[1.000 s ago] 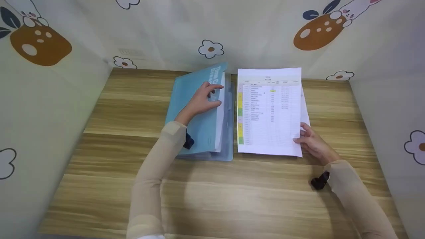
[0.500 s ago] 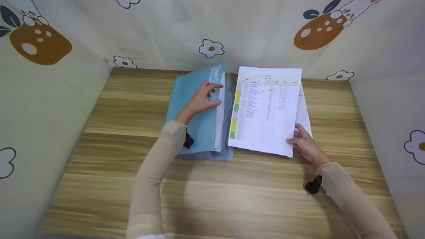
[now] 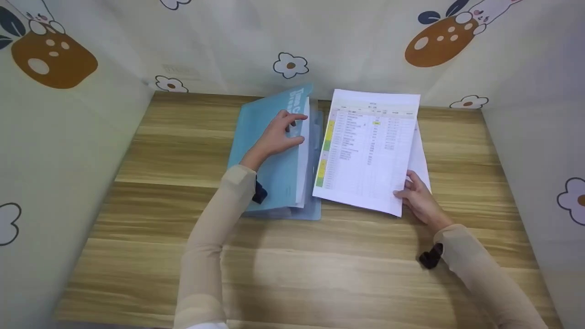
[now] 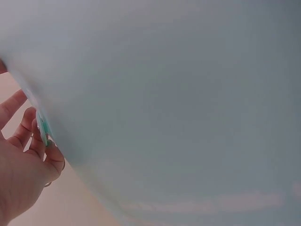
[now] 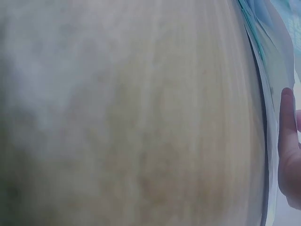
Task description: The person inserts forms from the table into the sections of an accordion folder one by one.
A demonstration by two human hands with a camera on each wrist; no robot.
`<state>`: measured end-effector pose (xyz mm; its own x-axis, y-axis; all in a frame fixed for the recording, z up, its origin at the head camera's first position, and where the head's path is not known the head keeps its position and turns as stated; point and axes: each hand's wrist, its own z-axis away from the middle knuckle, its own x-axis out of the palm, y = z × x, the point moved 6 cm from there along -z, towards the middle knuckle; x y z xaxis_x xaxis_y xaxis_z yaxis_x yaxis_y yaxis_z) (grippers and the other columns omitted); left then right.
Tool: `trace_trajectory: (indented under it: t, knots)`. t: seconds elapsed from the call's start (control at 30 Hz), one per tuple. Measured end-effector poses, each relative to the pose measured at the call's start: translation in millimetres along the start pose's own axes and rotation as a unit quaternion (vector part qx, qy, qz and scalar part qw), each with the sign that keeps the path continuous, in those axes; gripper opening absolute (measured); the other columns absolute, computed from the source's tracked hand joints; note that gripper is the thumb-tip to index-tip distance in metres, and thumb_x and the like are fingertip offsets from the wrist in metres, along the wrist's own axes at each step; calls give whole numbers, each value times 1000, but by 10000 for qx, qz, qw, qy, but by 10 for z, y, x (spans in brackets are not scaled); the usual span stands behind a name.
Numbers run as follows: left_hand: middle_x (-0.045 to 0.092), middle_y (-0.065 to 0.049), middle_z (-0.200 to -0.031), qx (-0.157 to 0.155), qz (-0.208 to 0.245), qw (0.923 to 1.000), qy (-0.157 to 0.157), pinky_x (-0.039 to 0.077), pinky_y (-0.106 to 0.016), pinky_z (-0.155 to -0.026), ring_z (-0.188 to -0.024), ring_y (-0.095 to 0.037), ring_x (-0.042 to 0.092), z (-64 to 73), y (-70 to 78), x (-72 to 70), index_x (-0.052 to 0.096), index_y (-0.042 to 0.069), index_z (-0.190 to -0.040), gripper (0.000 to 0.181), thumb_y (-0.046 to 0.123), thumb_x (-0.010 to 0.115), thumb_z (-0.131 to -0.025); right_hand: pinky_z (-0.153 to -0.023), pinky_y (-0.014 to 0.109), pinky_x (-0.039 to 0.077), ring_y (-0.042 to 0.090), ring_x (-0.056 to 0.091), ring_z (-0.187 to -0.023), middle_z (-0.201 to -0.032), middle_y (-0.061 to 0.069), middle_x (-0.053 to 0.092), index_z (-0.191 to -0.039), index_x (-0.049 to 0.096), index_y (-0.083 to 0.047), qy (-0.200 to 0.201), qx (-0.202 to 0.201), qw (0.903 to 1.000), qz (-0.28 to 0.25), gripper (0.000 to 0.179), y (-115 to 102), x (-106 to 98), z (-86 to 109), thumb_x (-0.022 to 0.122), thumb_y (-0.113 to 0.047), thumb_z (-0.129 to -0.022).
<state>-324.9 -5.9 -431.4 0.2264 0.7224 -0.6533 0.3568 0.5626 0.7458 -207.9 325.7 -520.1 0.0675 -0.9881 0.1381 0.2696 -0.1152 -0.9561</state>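
A blue folder (image 3: 269, 173) lies on the table with its front cover lifted, white pages showing at its right edge. My left hand (image 3: 275, 135) holds that raised cover by its edge, thumb and index finger spread; in the left wrist view the curled fingers (image 4: 54, 160) are at the rim of the pale blue cover (image 4: 178, 113). To the folder's right, my right hand (image 3: 422, 201) pinches a printed sheet (image 3: 365, 169) by its lower right edge, thumb on top. The sheet is tilted, its lower left corner close to the folder. A second sheet (image 3: 419, 160) lies partly hidden beneath it.
The wooden table (image 3: 338, 269) ends at a printed cloth wall (image 3: 219, 50) behind the folder and sheets. Patterned side walls stand at left and right. Small black wrist cameras sit under both sleeves.
The printed sheet has rotated, its lower end swinging left toward the folder while the top shifted slightly up. My right hand moved a little left with it. The left hand stays put.
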Motion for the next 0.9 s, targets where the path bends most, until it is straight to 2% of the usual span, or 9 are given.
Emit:
trace_trajectory:
  t: [0.3, 0.53, 0.9]
  knots:
    - [40, 0, -99, -121, 10, 9999, -13, 39, -26, -71, -87, -14, 40, -2, -13, 12, 51, 20, -123, 48, 25, 62, -76, -69, 32, 47, 18, 57, -87, -102, 8, 52, -114, 35, -12, 6, -15, 10000, 12, 46, 3, 1, 16, 43, 17, -78]
    - [40, 0, -101, -124, 33, 9999, 13, 40, -23, -71, -88, -13, 40, -2, 11, -11, 50, 22, -124, 50, 27, 63, -76, -68, 32, 47, 18, 57, -85, -100, 8, 53, -112, 36, -11, 129, -44, 9999, -41, 45, 19, 9, 26, 43, 17, -77]
    - [40, -1, -101, -119, 73, 9999, -19, 39, -25, -71, -88, -14, 40, 4, -1, 0, 50, 20, -124, 49, 25, 62, -76, -70, 33, 47, 19, 56, -88, -103, 10, 51, -116, 35, -10, 43, -28, 10000, -16, 47, 41, 62, 56, 43, 16, -78]
